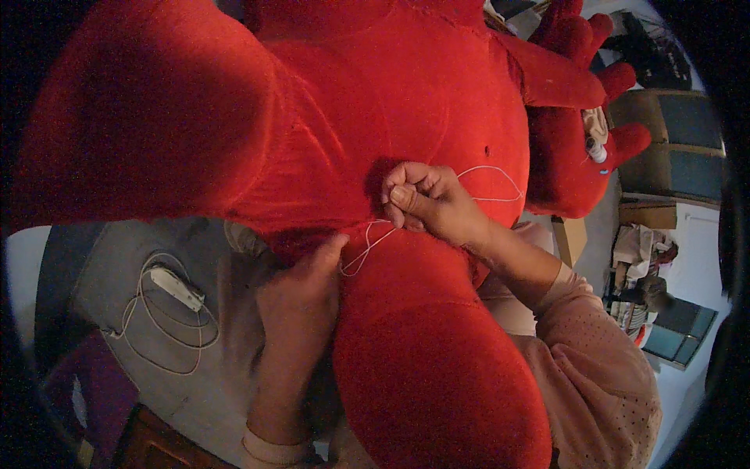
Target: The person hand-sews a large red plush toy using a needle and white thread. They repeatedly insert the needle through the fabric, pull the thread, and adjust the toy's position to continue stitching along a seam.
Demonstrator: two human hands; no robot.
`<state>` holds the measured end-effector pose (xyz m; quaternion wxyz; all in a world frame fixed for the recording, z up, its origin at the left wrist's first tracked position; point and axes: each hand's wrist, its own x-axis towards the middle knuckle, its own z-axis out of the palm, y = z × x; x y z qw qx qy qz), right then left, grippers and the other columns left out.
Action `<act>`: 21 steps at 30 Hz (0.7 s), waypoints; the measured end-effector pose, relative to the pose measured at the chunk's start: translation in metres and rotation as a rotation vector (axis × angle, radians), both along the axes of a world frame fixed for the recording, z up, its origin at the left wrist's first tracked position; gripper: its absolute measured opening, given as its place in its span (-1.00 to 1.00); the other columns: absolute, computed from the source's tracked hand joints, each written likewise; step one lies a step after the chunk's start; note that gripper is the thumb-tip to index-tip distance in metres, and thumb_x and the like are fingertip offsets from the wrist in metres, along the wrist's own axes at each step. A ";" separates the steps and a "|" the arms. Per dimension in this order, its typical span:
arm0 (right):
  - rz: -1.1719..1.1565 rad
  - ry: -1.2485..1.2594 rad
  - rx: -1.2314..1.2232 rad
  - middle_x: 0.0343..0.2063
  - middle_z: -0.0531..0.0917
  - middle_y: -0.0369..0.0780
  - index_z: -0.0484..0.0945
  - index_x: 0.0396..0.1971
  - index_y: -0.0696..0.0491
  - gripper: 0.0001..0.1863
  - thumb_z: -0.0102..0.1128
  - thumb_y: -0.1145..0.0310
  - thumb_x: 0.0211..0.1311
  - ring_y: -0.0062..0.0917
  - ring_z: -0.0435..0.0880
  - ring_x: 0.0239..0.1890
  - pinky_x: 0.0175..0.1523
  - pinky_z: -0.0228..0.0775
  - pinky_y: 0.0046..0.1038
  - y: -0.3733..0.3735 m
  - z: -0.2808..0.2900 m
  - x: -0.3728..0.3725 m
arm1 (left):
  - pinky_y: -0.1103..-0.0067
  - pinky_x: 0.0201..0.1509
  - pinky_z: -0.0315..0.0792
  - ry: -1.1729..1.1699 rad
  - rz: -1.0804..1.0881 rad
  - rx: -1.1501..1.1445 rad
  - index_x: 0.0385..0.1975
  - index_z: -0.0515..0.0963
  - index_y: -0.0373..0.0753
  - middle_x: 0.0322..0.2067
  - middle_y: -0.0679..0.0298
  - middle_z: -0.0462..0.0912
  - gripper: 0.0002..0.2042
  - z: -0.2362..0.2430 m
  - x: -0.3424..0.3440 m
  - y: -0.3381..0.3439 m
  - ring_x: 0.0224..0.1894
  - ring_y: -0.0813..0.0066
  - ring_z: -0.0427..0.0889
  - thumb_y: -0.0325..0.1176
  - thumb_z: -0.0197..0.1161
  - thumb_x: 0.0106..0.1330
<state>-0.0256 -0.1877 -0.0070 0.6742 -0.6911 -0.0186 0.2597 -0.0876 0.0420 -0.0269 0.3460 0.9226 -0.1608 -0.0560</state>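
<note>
Grey cloth covers the lap and seat at the lower left (117,266), and on it lies a small white charger with its cord (176,288) coiled in loose loops. Nearly all of the view is filled by a large red plush toy (375,109), its body stretching from the far edge down across the person's lap, one thick limb running toward the near edge in the middle and a broad one spreading to the far left. At the far right a second red plush piece with stubby fingers (578,156) rests against stacked boxes and a pale floor. The right hand (430,202) sits at the centre of the toy, its fingers closed into a tight pinch on a thin white thread (367,250), which loops out to the right of the knuckles and also trails down to the left in a narrow loop over the red fabric. The left hand (301,293) lies just below and to the left, fingers bent and pressed against the plush at the seam, thumb tip close to the thread's loop; whether it actually grips the thread I cannot tell. A pink dotted sleeve covers the right forearm.
</note>
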 end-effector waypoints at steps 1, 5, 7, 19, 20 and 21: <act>0.004 0.014 -0.008 -0.64 0.52 -0.33 0.43 -0.36 0.07 -0.82 0.01 0.29 0.38 -0.78 0.26 -0.69 -0.60 0.06 -0.69 -0.001 -0.001 0.000 | 0.31 -0.49 0.49 -0.032 0.039 -0.045 0.00 0.51 0.07 -0.49 0.21 0.64 -0.66 0.000 0.002 -0.003 -0.56 0.17 0.61 -0.36 0.16 0.20; 0.058 -0.007 0.024 -0.62 0.52 -0.39 0.42 -0.38 0.03 -0.81 -0.06 0.27 0.41 -0.77 0.33 -0.64 -0.54 0.15 -0.66 0.002 0.000 0.000 | 0.34 -0.21 0.54 0.189 0.070 0.001 -0.02 0.54 -0.03 -0.24 0.10 0.66 -0.75 0.009 0.006 -0.003 -0.30 0.10 0.67 -0.29 0.13 0.32; 0.072 -0.051 0.002 -0.62 0.49 -0.39 0.40 -0.40 0.04 -0.80 -0.09 0.29 0.43 -0.75 0.33 -0.64 -0.54 0.17 -0.64 0.006 0.002 0.000 | 0.36 -0.20 0.54 0.075 0.108 -0.053 -0.07 0.56 -0.09 -0.24 0.09 0.66 -0.77 0.013 0.009 -0.005 -0.30 0.10 0.68 -0.30 0.13 0.32; 0.029 -0.320 0.221 -0.67 0.39 -0.34 0.34 -0.46 0.08 -0.76 -0.10 0.30 0.41 -0.64 0.40 -0.74 -0.59 0.50 -0.46 0.058 0.080 0.059 | 0.58 -0.52 0.34 0.198 0.227 -0.405 -0.11 0.57 -0.21 -0.69 0.29 0.46 -0.70 0.022 0.023 -0.011 -0.67 0.47 0.40 -0.55 0.20 0.12; 0.063 -0.401 0.180 -0.64 0.40 -0.33 0.34 -0.40 0.07 -0.82 -0.10 0.33 0.41 -0.65 0.37 -0.72 -0.57 0.46 -0.50 0.056 0.096 0.067 | 0.58 -0.53 0.33 0.219 0.231 -0.369 -0.07 0.56 -0.20 -0.70 0.31 0.43 -0.66 0.019 0.024 -0.013 -0.68 0.47 0.37 -0.55 0.20 0.11; 0.100 -0.484 0.138 -0.61 0.40 -0.33 0.33 -0.34 0.07 -0.88 -0.10 0.36 0.40 -0.66 0.35 -0.70 -0.55 0.42 -0.53 0.048 0.115 0.080 | 0.58 -0.49 0.35 0.231 0.253 -0.388 -0.06 0.55 -0.21 -0.68 0.30 0.45 -0.66 0.020 0.026 -0.013 -0.65 0.46 0.40 -0.54 0.20 0.12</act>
